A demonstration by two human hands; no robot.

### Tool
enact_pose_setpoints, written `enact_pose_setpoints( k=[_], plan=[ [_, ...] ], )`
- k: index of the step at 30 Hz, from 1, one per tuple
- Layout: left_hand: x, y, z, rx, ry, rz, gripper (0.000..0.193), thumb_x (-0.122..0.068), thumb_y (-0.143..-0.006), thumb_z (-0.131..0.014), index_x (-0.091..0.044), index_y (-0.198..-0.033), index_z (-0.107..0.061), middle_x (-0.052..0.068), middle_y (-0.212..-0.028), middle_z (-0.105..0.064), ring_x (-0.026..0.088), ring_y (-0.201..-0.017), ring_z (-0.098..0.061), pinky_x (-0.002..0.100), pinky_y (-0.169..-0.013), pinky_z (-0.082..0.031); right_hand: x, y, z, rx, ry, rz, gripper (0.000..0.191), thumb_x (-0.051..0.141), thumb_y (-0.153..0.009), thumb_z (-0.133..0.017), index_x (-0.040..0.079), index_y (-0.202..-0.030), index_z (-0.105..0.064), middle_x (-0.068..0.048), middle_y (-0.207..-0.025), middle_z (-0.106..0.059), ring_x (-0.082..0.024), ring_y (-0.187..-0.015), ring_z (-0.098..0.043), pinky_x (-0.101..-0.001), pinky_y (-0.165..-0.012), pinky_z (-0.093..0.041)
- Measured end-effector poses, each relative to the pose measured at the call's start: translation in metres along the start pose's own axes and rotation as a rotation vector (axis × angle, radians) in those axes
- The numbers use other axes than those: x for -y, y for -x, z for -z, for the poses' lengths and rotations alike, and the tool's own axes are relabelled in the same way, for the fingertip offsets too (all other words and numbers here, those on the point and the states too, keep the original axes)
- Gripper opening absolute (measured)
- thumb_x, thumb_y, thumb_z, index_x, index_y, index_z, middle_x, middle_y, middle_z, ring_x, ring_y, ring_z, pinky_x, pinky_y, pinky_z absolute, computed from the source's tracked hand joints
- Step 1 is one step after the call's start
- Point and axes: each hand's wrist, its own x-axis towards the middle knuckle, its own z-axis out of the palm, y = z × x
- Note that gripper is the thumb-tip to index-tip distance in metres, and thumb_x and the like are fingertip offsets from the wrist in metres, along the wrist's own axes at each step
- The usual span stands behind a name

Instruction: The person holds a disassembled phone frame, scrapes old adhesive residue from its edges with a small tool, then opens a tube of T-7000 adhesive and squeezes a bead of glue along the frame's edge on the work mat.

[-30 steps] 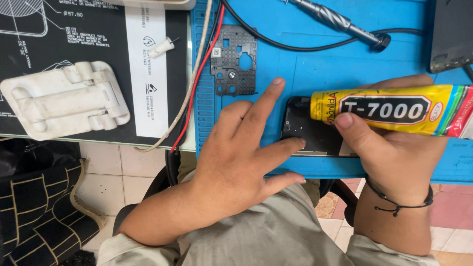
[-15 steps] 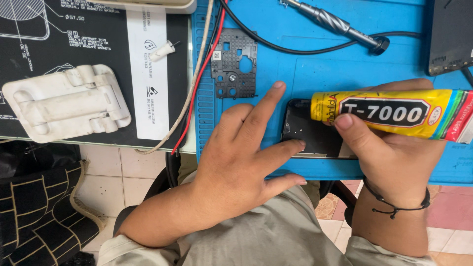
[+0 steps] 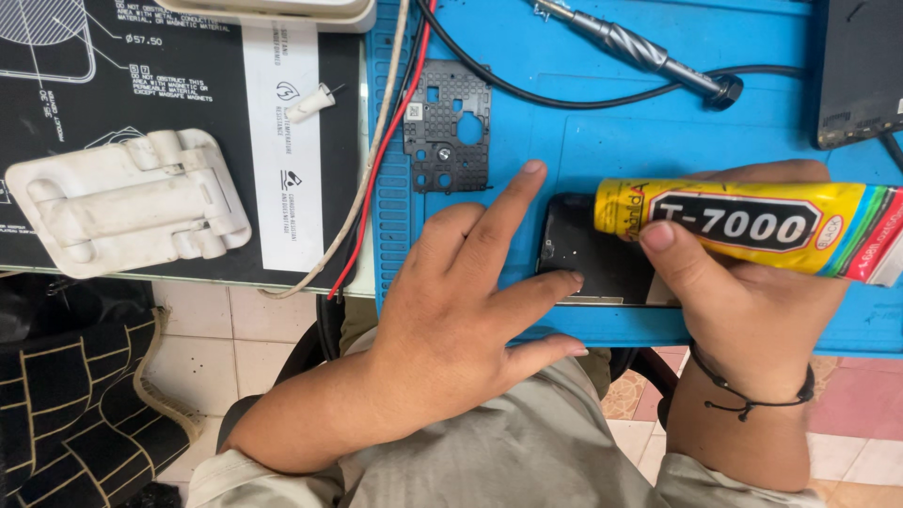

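left hand: left hand lay flat and spread, fingers apart, gripping nothing. Middle fingertip pressed on the left edge of the black phone; index finger stretched up past the phone's top-left corner onto the blue mat; lowest finger rested along the mat's near edge.
right hand: right hand was wrapped around the yellow glue tube, thumb across the front of the tube, remaining fingers behind it.
glue tube: lay roughly level, nozzle end pointing left, over the phone's upper right part. Could not tell whether the tip touched the phone.
phone: lay on the blue mat near its front edge, between the two hands, left hand touching it, right hand and tube overlapping its right side.
wrist: black cord bracelet sat on the right wrist.
nearby: perforated black metal plate sat on the mat just above the left index finger, not touching it. Screwdriver-like tool with a black cable lay well above the tube. Red and white wires ran down the mat's left edge.
left of mat: white plastic folding stand lay on a black printed sheet, well apart from both hands.
hidden: phone's right half was covered by tube and thumb; tube's tail end was cut off at the right frame edge; a dark device at top right was only partly in frame.
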Motion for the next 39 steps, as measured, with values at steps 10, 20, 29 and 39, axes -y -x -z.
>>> enact_pose_setpoints(
  k=[10,20,29,39],
  plan=[
    [0.000,0.000,0.000,-0.002,-0.005,0.006,0.051,-0.042,-0.070,-0.092,-0.017,-0.113,-0.078,0.020,-0.162,-0.037,0.036,-0.125,-0.048,0.044,-0.107,-0.048,0.000,0.001,-0.001,0.000,0.007,0.011,0.031,0.003,-0.096,-0.086,0.001,-0.114,-0.060,-0.007,-0.108,-0.066,-0.012,-0.089,-0.065,-0.0232,-0.080,-0.054],
    [-0.001,0.000,0.000,-0.004,-0.015,0.012,0.051,-0.042,-0.071,-0.091,-0.017,-0.113,-0.079,0.019,-0.162,-0.037,0.036,-0.126,-0.048,0.044,-0.108,-0.048,-0.003,0.004,-0.002,0.000,-0.030,0.041,0.033,0.000,-0.098,-0.085,0.000,-0.115,-0.056,-0.010,-0.111,-0.067,-0.012,-0.093,-0.064,-0.0241,-0.086,-0.055],
    [-0.002,-0.002,0.001,-0.006,-0.026,-0.002,0.050,-0.043,-0.074,-0.090,-0.017,-0.114,-0.079,0.020,-0.162,-0.036,0.037,-0.125,-0.048,0.044,-0.107,-0.047,-0.010,0.016,0.008,-0.152,-0.117,0.037,0.034,0.000,-0.102,-0.082,-0.002,-0.119,-0.053,-0.012,-0.106,-0.069,-0.014,-0.088,-0.066,-0.0238,-0.083,-0.057],
    [-0.034,0.026,-0.010,-0.164,0.373,0.128,0.059,-0.046,-0.070,-0.100,-0.012,-0.112,-0.075,0.029,-0.165,-0.024,0.040,-0.151,-0.040,0.045,-0.115,-0.057,-0.029,0.070,0.051,-0.373,-0.481,0.085,0.025,0.009,-0.110,-0.069,-0.005,-0.127,-0.057,-0.015,-0.117,-0.065,-0.021,-0.100,-0.065,-0.0315,-0.091,-0.053]
  ],
)
